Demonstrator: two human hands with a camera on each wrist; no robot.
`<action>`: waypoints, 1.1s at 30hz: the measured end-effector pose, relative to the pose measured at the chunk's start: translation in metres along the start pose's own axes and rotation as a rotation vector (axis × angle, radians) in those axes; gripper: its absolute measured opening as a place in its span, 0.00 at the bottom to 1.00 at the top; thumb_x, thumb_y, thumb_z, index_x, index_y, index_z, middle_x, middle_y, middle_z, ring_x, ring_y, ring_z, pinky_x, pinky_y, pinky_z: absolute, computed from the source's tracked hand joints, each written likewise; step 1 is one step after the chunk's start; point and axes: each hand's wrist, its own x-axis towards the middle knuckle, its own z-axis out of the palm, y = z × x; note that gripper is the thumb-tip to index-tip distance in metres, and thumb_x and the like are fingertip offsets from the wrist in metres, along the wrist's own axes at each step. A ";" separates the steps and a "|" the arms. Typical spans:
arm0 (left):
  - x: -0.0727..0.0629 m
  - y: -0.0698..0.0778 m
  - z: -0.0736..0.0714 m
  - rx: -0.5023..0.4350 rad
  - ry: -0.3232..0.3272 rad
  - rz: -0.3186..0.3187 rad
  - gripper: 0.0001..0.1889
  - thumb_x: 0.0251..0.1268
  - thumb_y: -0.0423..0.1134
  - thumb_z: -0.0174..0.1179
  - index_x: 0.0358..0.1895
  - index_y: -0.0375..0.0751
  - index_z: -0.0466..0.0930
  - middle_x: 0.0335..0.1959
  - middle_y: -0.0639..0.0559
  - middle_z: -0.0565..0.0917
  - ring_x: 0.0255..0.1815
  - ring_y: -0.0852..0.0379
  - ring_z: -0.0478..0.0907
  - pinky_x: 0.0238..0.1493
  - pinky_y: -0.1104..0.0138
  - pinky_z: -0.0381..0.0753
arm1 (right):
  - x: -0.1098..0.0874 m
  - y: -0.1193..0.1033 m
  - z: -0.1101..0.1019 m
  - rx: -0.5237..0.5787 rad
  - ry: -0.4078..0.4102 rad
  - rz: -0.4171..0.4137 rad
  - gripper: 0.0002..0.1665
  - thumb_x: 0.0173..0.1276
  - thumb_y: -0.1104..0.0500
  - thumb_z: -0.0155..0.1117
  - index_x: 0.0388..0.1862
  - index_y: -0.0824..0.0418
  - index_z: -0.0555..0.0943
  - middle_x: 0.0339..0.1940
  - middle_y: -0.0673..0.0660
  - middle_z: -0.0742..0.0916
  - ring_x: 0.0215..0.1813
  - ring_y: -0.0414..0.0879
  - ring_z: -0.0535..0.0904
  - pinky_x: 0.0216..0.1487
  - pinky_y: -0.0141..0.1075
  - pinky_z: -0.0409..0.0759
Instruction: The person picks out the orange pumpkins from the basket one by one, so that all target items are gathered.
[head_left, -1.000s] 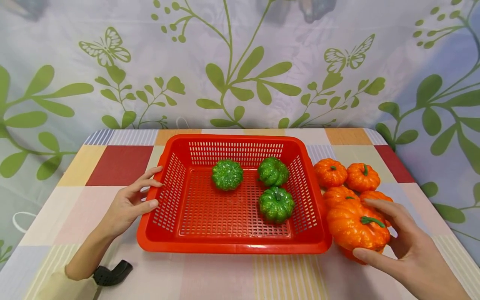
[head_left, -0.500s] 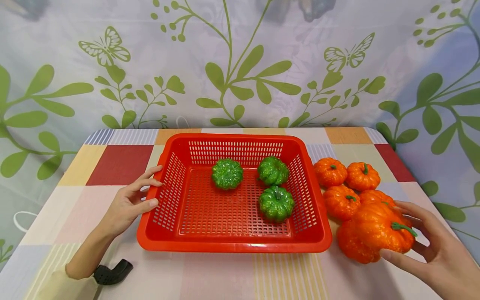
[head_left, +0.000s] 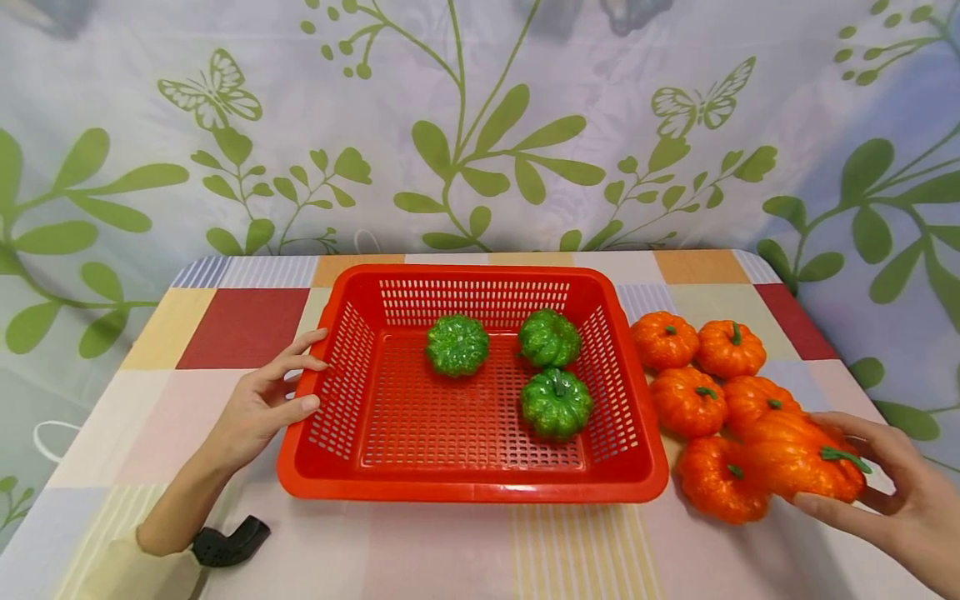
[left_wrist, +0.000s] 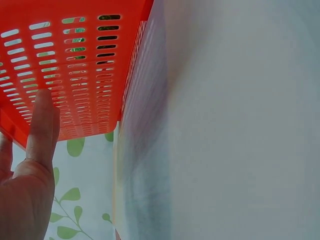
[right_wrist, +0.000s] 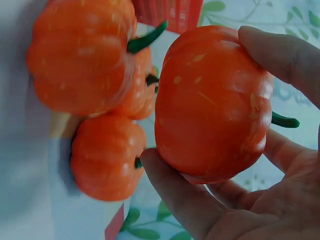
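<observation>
In the head view my left hand (head_left: 255, 412) holds the left rim of the red plastic basket (head_left: 472, 492), thumb and fingertips over the rim. The left wrist view shows a finger (left_wrist: 41, 127) against the perforated outer wall. Three small green pumpkins (head_left: 457, 345) sit inside the basket, two of them at its right side. My right hand (head_left: 892, 492) holds an orange pumpkin (right_wrist: 210, 105) with a green stem between thumb and fingers, over the right part of the table. Several other orange pumpkins (head_left: 688, 402) cluster between it and the basket.
A checked cloth covers the table (head_left: 435, 550). A black curved piece (head_left: 231, 542) is at my left wrist. Behind the table hangs a pale curtain (head_left: 315, 108) with green leaves and butterflies.
My right hand has moved right with the orange pumpkin, uncovering the other orange pumpkins. My left hand and the basket have stayed in place; the head view has shifted slightly.
</observation>
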 end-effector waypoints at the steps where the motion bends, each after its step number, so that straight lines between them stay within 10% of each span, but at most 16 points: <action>1: 0.000 0.000 0.000 0.000 -0.002 0.001 0.20 0.62 0.17 0.53 0.57 0.31 0.76 0.74 0.48 0.60 0.57 0.51 0.75 0.40 0.58 0.85 | 0.000 0.004 -0.001 -0.011 0.003 0.013 0.48 0.50 0.67 0.81 0.69 0.52 0.68 0.57 0.40 0.68 0.49 0.26 0.65 0.30 0.15 0.71; 28: 0.001 0.000 0.002 0.005 0.030 0.021 0.21 0.60 0.17 0.54 0.57 0.33 0.77 0.75 0.45 0.60 0.58 0.49 0.76 0.40 0.57 0.85 | -0.005 0.060 -0.002 -0.038 -0.003 0.070 0.58 0.49 0.70 0.79 0.65 0.27 0.60 0.49 0.20 0.64 0.44 0.20 0.59 0.30 0.14 0.67; 33: 0.000 -0.001 0.002 -0.006 0.021 0.024 0.21 0.61 0.16 0.54 0.57 0.32 0.77 0.75 0.44 0.59 0.58 0.49 0.75 0.40 0.57 0.85 | -0.005 0.066 0.000 -0.093 -0.080 0.135 0.50 0.53 0.64 0.79 0.69 0.41 0.63 0.55 0.40 0.72 0.49 0.32 0.65 0.28 0.18 0.68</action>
